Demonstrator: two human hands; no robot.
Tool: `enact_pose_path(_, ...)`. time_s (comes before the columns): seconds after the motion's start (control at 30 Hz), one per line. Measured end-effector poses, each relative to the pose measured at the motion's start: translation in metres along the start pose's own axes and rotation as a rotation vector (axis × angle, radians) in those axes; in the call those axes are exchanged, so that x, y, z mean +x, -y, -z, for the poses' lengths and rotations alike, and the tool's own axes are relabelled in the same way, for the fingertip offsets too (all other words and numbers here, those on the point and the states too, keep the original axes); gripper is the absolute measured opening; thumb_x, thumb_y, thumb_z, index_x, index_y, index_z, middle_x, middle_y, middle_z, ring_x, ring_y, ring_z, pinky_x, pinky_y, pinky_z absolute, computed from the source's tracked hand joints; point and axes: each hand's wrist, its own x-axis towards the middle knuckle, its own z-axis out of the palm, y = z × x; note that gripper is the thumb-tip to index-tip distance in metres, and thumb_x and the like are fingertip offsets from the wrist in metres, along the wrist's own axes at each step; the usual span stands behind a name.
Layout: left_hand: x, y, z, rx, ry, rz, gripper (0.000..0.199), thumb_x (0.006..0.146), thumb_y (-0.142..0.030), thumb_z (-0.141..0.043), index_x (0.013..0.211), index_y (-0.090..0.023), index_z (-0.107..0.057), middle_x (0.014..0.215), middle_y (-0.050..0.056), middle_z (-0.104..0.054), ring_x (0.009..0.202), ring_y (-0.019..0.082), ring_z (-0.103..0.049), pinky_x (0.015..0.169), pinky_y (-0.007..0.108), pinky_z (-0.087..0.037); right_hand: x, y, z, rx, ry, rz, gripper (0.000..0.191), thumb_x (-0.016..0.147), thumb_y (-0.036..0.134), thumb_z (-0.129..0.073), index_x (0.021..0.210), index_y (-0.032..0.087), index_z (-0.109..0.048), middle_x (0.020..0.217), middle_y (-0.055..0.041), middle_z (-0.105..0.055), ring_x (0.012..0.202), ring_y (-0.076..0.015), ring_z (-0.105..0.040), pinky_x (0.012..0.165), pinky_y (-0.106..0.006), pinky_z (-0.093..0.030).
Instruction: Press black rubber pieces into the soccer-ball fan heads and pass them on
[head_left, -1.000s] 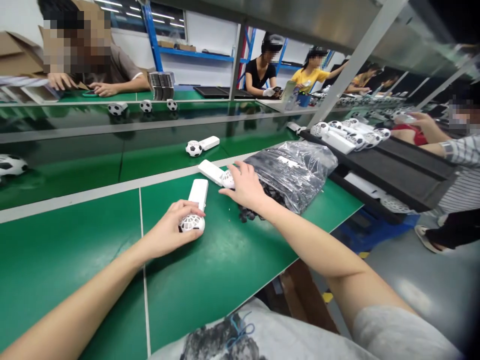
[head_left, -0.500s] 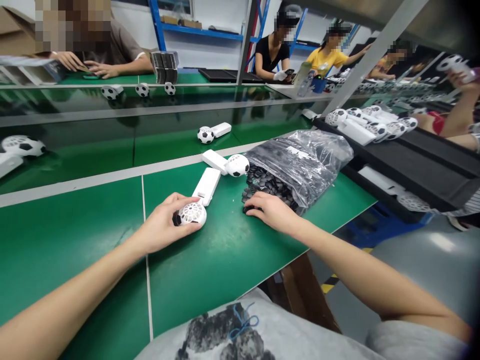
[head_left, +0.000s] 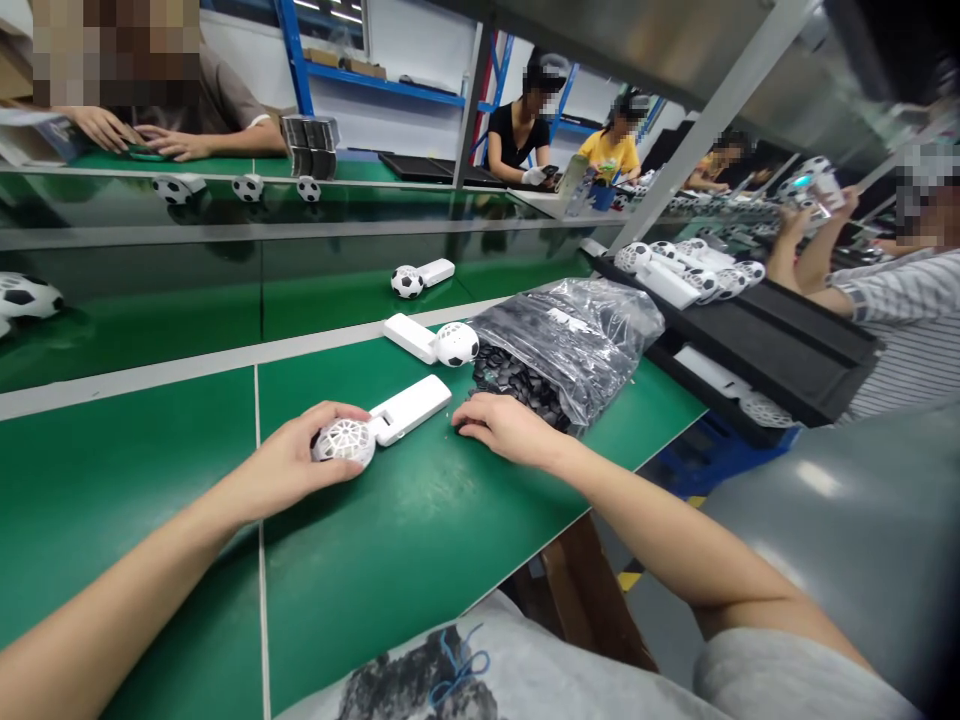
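My left hand [head_left: 289, 462] is wrapped around the white mesh ball head [head_left: 345, 442] of a handheld fan, whose white handle [head_left: 410, 409] points right across the green bench mat [head_left: 390, 530]. My right hand [head_left: 510, 428] rests palm down on the mat, its fingertips close to a spill of small black parts [head_left: 514, 385]. These parts slide from the mouth of a clear plastic bag [head_left: 574, 345]. Anything inside my right fingers is hidden. Another fan [head_left: 424, 340], with a soccer-patterned ball head, lies just beyond the gap between my hands.
At right, a black tray [head_left: 750, 340] holds several white fans, and a co-worker's striped sleeve [head_left: 900, 310] sits beyond it. Another fan [head_left: 416, 279] lies farther along the far green bench. A metal shelf upright [head_left: 712, 120] crosses overhead.
My left hand has turned the fan, swinging its handle from pointing away to pointing right. My right hand stays by the black parts. The co-worker at right has raised a fan.
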Motion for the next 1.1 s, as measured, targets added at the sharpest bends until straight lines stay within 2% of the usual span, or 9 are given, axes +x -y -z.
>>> enact_pose_path(0.13,-0.005,0.003,0.002,0.021,-0.029,0.019,0.048,0.065,-0.047,-0.056,0.107,-0.024,-0.049,0.099,0.002,-0.055,0.077,0.021,-0.054,0.067,0.031,-0.040,-0.004,-0.007,-0.001,-0.156,-0.023,0.010,0.008,0.086,0.019,-0.063,0.093,0.017,-0.065,0.088,-0.0054,-0.057,0.084,-0.0194,-0.056,0.075,-0.029,-0.046)
enact_pose_path(0.23,-0.007,0.002,0.000,0.063,-0.038,0.005,0.045,0.067,-0.046,-0.054,0.107,-0.026,-0.049,0.107,0.002,-0.050,0.082,0.022,-0.053,0.068,0.031,-0.040,-0.005,-0.007,-0.003,-0.251,-0.026,0.071,0.012,0.087,0.018,-0.060,0.099,0.016,-0.063,0.092,-0.0067,-0.057,0.084,-0.0193,-0.055,0.071,-0.027,-0.044)
enact_pose_path(0.4,-0.008,0.003,-0.004,0.067,-0.043,0.000,0.043,0.069,-0.046,-0.052,0.108,-0.027,-0.048,0.110,0.001,-0.047,0.085,0.022,-0.052,0.070,0.031,-0.039,-0.007,-0.007,-0.007,-0.450,0.010,0.170,0.016,0.093,0.014,-0.048,0.103,0.014,-0.060,0.082,-0.0060,-0.058,0.074,-0.0179,-0.053,0.066,-0.029,-0.037)
enact_pose_path(0.63,-0.008,0.003,-0.005,0.063,-0.052,0.004,0.045,0.069,-0.047,-0.050,0.108,-0.027,-0.047,0.111,0.001,-0.047,0.084,0.022,-0.052,0.069,0.030,-0.039,-0.008,-0.015,-0.015,-0.539,-0.132,0.292,0.029,0.097,0.013,-0.030,0.108,0.012,-0.057,0.096,-0.0112,-0.056,0.080,-0.0210,-0.049,0.068,-0.032,-0.035)
enact_pose_path(0.77,-0.008,0.004,-0.006,0.038,-0.059,-0.011,0.044,0.069,-0.047,-0.051,0.108,-0.026,-0.048,0.111,0.002,-0.048,0.087,0.023,-0.052,0.070,0.031,-0.039,-0.007,-0.018,-0.015,-0.440,-0.126,0.371,0.027,0.097,0.012,-0.033,0.105,0.014,-0.058,0.099,-0.0105,-0.058,0.084,-0.0203,-0.051,0.069,-0.032,-0.036)
enact_pose_path(0.87,-0.008,0.006,-0.005,0.018,-0.066,-0.025,0.043,0.069,-0.045,-0.053,0.108,-0.026,-0.048,0.112,0.003,-0.048,0.091,0.025,-0.051,0.075,0.032,-0.039,-0.004,-0.015,-0.012,-0.275,-0.084,0.298,0.019,0.094,0.013,-0.041,0.097,0.016,-0.060,0.096,-0.0082,-0.059,0.086,-0.0198,-0.053,0.073,-0.031,-0.038)
enact_pose_path(0.97,-0.007,0.006,-0.003,0.037,-0.036,-0.039,0.043,0.068,-0.041,-0.055,0.108,-0.026,-0.049,0.112,0.003,-0.047,0.093,0.025,-0.051,0.077,0.033,-0.040,0.001,-0.002,-0.008,-0.024,-0.049,0.155,0.010,0.091,0.013,-0.049,0.096,0.017,-0.057,0.091,-0.0055,-0.059,0.084,-0.0183,-0.055,0.075,-0.030,-0.042)
enact_pose_path(1.03,-0.007,0.005,0.000,0.051,-0.001,-0.044,0.043,0.068,-0.037,-0.056,0.108,-0.026,-0.049,0.112,0.003,-0.047,0.094,0.024,-0.051,0.079,0.033,-0.040,0.005,0.011,-0.006,0.130,-0.027,0.096,0.016,0.090,0.011,-0.048,0.104,0.017,-0.054,0.094,-0.0058,-0.057,0.086,-0.0177,-0.055,0.076,-0.029,-0.045)
enact_pose_path(1.1,-0.007,0.004,0.002,0.041,0.025,-0.047,0.042,0.068,-0.033,-0.056,0.109,-0.026,-0.049,0.112,0.003,-0.045,0.094,0.023,-0.051,0.081,0.033,-0.040,0.010,0.024,-0.005,0.216,0.003,0.121,0.021,0.091,0.009,-0.046,0.108,0.017,-0.053,0.099,-0.0068,-0.056,0.089,-0.0177,-0.054,0.077,-0.029,-0.046)
